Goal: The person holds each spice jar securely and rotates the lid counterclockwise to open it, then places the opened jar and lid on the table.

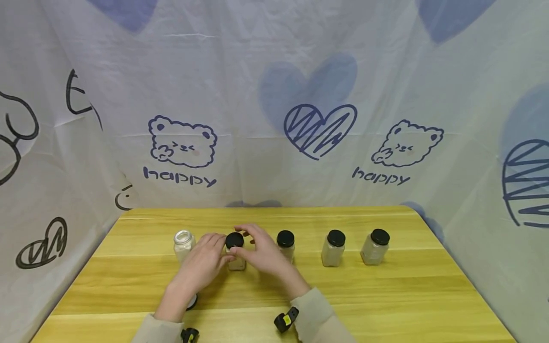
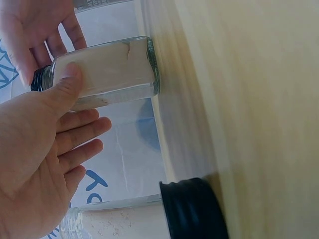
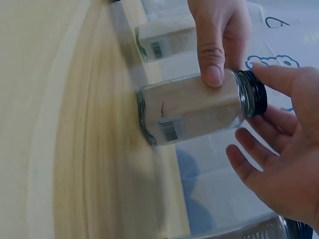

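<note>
My left hand (image 1: 206, 259) holds a square glass jar (image 1: 236, 263) with pale beige contents, standing upright on the table. Its thumb presses the jar's near side, as the left wrist view shows. At the top, the thumb and fingers of my right hand (image 1: 263, 252) pinch the jar's black screw lid (image 1: 234, 239), which sits on the neck; the far fingertips are partly hidden. A barcode label (image 3: 170, 129) shows on the jar in the right wrist view. Left of it stands an uncapped jar (image 1: 183, 243), its rim bare. A loose black lid (image 2: 194, 209) lies nearer, partly behind my left forearm.
To the right, three more black-capped jars stand in a row: one (image 1: 286, 243) beside my right hand, a second jar (image 1: 333, 250) and a far right jar (image 1: 374, 248). The wooden table (image 1: 399, 300) meets a printed white cloth (image 1: 249, 157) at its back edge.
</note>
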Available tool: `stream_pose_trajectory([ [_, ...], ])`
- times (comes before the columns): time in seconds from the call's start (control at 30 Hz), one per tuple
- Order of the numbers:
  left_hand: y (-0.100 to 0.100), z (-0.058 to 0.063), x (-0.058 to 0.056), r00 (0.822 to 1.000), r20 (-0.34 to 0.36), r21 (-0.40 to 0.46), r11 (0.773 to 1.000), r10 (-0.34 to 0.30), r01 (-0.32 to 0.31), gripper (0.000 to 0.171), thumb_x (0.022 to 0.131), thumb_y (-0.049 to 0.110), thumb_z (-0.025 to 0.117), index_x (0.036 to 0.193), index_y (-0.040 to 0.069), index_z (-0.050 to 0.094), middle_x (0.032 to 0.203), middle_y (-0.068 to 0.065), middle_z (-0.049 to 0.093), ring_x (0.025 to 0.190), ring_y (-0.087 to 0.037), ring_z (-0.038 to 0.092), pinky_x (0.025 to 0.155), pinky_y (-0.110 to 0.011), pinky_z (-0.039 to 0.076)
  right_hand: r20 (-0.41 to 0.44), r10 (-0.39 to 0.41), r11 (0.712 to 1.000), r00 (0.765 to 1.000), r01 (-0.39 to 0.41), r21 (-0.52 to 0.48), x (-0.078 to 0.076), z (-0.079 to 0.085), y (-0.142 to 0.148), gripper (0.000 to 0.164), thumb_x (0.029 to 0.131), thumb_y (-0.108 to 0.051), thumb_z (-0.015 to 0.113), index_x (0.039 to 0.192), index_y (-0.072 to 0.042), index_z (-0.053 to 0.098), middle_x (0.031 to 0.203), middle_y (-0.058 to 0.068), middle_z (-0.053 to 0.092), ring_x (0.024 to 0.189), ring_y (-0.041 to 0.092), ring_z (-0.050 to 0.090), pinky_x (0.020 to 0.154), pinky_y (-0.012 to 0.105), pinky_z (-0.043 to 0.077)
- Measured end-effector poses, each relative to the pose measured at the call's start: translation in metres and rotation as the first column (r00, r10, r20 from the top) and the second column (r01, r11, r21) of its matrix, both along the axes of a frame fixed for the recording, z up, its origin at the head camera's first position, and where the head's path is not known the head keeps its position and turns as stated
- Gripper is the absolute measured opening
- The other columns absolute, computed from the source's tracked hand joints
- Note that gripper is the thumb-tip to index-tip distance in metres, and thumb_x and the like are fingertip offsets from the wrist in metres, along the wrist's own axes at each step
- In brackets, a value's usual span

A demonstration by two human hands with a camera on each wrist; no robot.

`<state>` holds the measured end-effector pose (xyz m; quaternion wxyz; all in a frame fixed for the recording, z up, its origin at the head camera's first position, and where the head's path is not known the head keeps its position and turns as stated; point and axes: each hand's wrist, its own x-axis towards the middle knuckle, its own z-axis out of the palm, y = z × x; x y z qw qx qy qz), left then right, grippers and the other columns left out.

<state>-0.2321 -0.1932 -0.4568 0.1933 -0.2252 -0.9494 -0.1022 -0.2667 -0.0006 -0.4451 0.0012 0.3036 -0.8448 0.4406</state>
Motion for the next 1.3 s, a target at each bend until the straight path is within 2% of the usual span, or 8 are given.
stream_pose_trajectory([
  [0.13, 0.0006, 0.0006, 0.0003, 1.000, 0.009, 0.012, 1.000, 0.000, 0.000, 0.051, 0.087, 0.038, 0.067, 0.117, -0.002, 0.060, 0.117, -0.013, 0.062, 0.114, -0.031, 0.053, 0.103, -0.044, 0.042, 0.001, -0.061, 0.997, 0.998, 0.061, -0.042, 0.0017, -0.0015, -0.0027, 0.050, 0.087, -0.037, 0.069, 0.130, -0.019, 0.052, 0.126, -0.003, 0.053, 0.111, 0.020, 0.054, 0.093, 0.039, 0.049],
  [0.27, 0.0007, 0.0013, 0.0007, 1.000, 0.009, 0.015, 1.000, -0.001, 0.001, 0.051, 0.086, 0.039, 0.067, 0.117, -0.003, 0.060, 0.117, -0.013, 0.062, 0.114, -0.031, 0.053, 0.102, -0.044, 0.042, 0.016, -0.078, 0.996, 0.997, 0.079, -0.045, 0.0027, -0.0031, -0.0035, 0.048, 0.086, -0.039, 0.069, 0.127, -0.018, 0.054, 0.122, -0.005, 0.054, 0.108, 0.019, 0.055, 0.089, 0.039, 0.050],
  [0.67, 0.0008, 0.0011, 0.0002, 1.000, -0.013, -0.004, 1.000, -0.010, 0.010, 0.054, 0.086, 0.039, 0.067, 0.117, -0.004, 0.060, 0.115, -0.015, 0.062, 0.112, -0.030, 0.054, 0.102, -0.043, 0.043, -0.026, 0.020, 0.999, 0.999, -0.019, 0.038, -0.0013, -0.0007, 0.0013, 0.043, 0.093, -0.026, 0.061, 0.134, -0.019, 0.052, 0.130, -0.002, 0.053, 0.116, 0.022, 0.052, 0.094, 0.041, 0.049],
  [0.83, 0.0009, 0.0007, -0.0002, 1.000, -0.020, 0.001, 1.000, -0.013, 0.013, 0.053, 0.086, 0.039, 0.068, 0.117, -0.004, 0.060, 0.114, -0.014, 0.063, 0.111, -0.030, 0.055, 0.101, -0.043, 0.043, -0.001, 0.043, 0.997, 0.999, -0.043, 0.066, -0.0008, 0.0000, 0.0031, 0.046, 0.095, -0.022, 0.058, 0.140, -0.023, 0.047, 0.139, -0.003, 0.048, 0.124, 0.018, 0.047, 0.098, 0.037, 0.046],
  [0.97, 0.0005, 0.0007, 0.0003, 1.000, -0.011, -0.003, 1.000, -0.008, 0.008, 0.054, 0.086, 0.039, 0.067, 0.118, -0.004, 0.059, 0.116, -0.015, 0.062, 0.113, -0.031, 0.054, 0.102, -0.044, 0.042, 0.038, 0.045, 0.997, 0.998, -0.047, 0.058, 0.0011, 0.0010, 0.0028, 0.051, 0.094, -0.026, 0.060, 0.142, -0.026, 0.043, 0.143, -0.004, 0.044, 0.127, 0.019, 0.044, 0.101, 0.039, 0.044],
  [1.1, 0.0002, 0.0007, 0.0011, 1.000, 0.003, -0.005, 1.000, 0.002, -0.002, 0.054, 0.087, 0.039, 0.066, 0.119, -0.005, 0.059, 0.119, -0.016, 0.061, 0.116, -0.032, 0.053, 0.104, -0.045, 0.041, 0.030, 0.011, 1.000, 0.999, -0.011, 0.007, 0.0024, 0.0016, 0.0004, 0.053, 0.091, -0.030, 0.065, 0.139, -0.022, 0.046, 0.139, -0.003, 0.048, 0.122, 0.020, 0.048, 0.099, 0.041, 0.046],
  [1.3, 0.0000, 0.0001, 0.0010, 1.000, 0.000, 0.002, 1.000, 0.002, -0.002, 0.053, 0.087, 0.038, 0.067, 0.118, -0.004, 0.059, 0.119, -0.016, 0.061, 0.115, -0.032, 0.053, 0.103, -0.045, 0.041, 0.018, -0.083, 0.993, 0.996, 0.084, -0.085, 0.0027, -0.0013, -0.0031, 0.046, 0.086, -0.032, 0.070, 0.127, -0.016, 0.055, 0.122, 0.000, 0.055, 0.108, 0.018, 0.054, 0.090, 0.040, 0.051],
])
